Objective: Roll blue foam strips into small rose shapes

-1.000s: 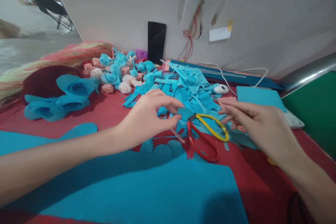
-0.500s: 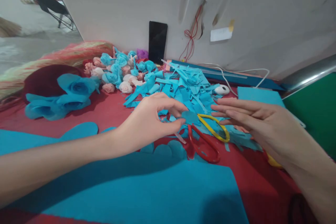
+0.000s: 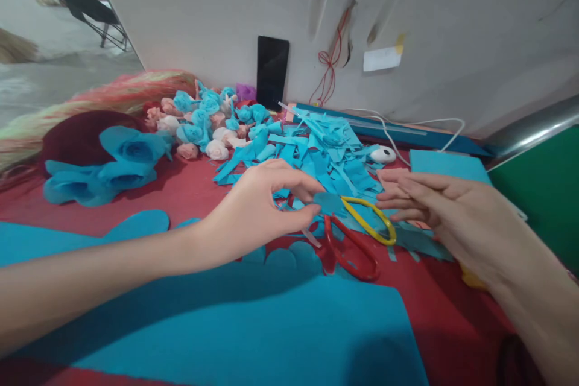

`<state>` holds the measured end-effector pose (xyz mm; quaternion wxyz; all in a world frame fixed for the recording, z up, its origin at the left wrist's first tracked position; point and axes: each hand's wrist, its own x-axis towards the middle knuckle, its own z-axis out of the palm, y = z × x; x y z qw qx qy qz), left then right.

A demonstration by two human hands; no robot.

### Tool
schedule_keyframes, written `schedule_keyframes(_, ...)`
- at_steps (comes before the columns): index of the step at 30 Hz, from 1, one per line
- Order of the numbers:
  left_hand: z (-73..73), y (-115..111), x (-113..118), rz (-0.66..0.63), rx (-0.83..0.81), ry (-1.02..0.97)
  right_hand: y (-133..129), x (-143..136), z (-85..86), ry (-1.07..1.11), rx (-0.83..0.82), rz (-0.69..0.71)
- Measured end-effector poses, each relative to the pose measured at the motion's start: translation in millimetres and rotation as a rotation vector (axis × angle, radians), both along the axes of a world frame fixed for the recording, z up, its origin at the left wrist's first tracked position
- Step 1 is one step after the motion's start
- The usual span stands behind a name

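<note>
My left hand (image 3: 266, 208) pinches a small rounded piece of blue paper (image 3: 329, 201) between thumb and fingertips. Just below and to its right, scissors with a yellow handle loop (image 3: 368, 221) and a red handle loop (image 3: 350, 253) lie on the table, their blades hidden. Right of the scissors, my right hand (image 3: 446, 208) hovers with fingers stretched out, the thumb close above them, and nothing visible in them. Several rounded blue cutouts (image 3: 294, 256) lie beneath my left wrist. In front, a large blue sheet (image 3: 253, 325) covers part of the red table.
Blue paper scraps (image 3: 321, 151) are heaped behind my hands. Small paper roses (image 3: 199, 123) cluster at back left, near larger blue paper flowers (image 3: 122, 160). A black phone (image 3: 272, 72) leans against the wall; a white cable (image 3: 452, 132) runs at back right.
My right hand has drawn slightly right, away from the scissors, its thumb shifting over the fingers. My left hand stays nearly still with the piece of blue paper.
</note>
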<state>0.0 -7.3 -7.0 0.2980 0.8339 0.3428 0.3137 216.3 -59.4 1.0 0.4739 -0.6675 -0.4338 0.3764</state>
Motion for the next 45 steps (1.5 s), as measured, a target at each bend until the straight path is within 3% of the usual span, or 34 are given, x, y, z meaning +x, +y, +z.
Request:
schedule_keyframes(9, -0.4, 1.2, 1.5, -0.004, 0.001, -0.019, -4.5, -1.1, 5.9, 0.159, 0.078, 0.234)
schedule_keyframes(15, 1.3, -0.1, 0.7, -0.010, -0.014, -0.029, -3.1, -1.7, 5.7, 0.278, 0.099, 0.283)
schedule_keyframes(22, 0.0, 0.0, 0.5, -0.017, -0.016, -0.027, -3.1, 0.3, 0.8, 0.153, 0.095, 0.340)
schedule_keyframes(32, -1.5, 0.4, -0.3, -0.025, -0.043, -0.049, -3.1, 0.5, -4.3, -0.035, 0.089, 0.135)
schedule_keyframes(45, -0.7, -0.1, 0.3, -0.010, -0.040, -0.052, -4.5, -2.2, -4.0, -0.211, 0.166, 0.125)
